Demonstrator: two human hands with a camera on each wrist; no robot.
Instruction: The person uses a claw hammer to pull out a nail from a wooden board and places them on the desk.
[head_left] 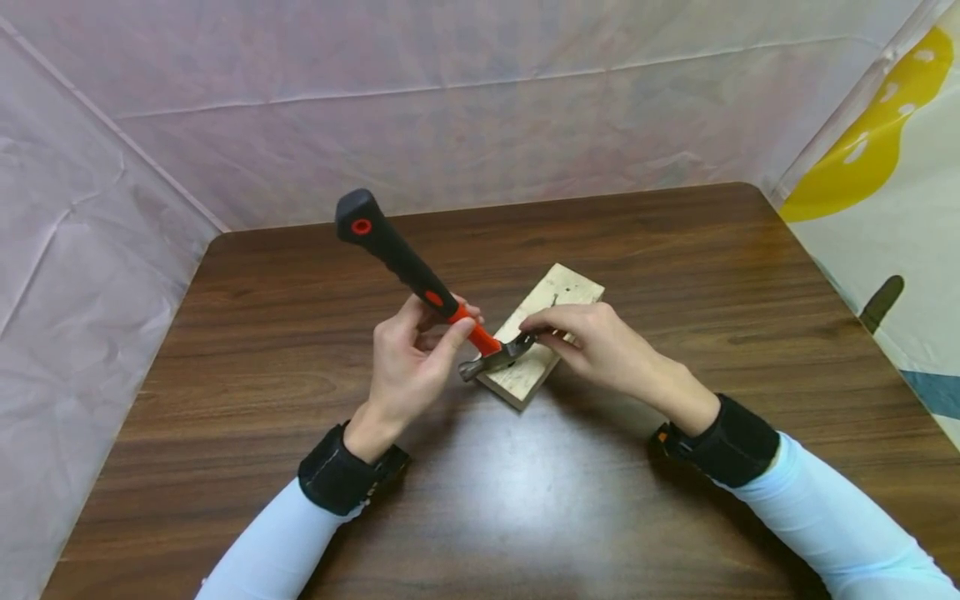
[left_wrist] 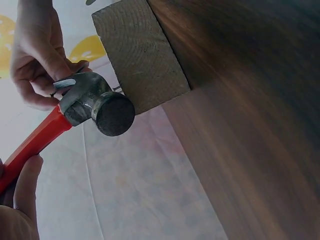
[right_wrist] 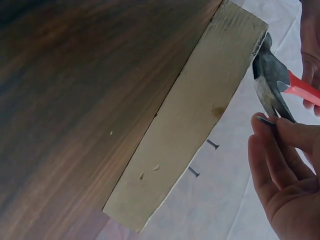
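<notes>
A claw hammer (head_left: 405, 260) with a black and red handle is held slantwise over a wooden block (head_left: 536, 367). My left hand (head_left: 408, 358) grips it low on the handle, by the red neck, with the grip end raised to the upper left. In the left wrist view the hammer head (left_wrist: 114, 114) hovers beside the end of the block (left_wrist: 142, 55). Thumb and fingers of my right hand (head_left: 603, 346) pinch a nail (right_wrist: 266, 120), close against the claw (right_wrist: 280, 107). Two nails (right_wrist: 213, 144) stick out of the block's top, partly driven in.
Under the block is a brown wood-grain table (head_left: 285, 400). Pale sheeting (head_left: 480, 125) hangs behind its far edge, and a patterned sheet (head_left: 870, 142) is at the right. Small wood chips (right_wrist: 156, 167) show on the block's side.
</notes>
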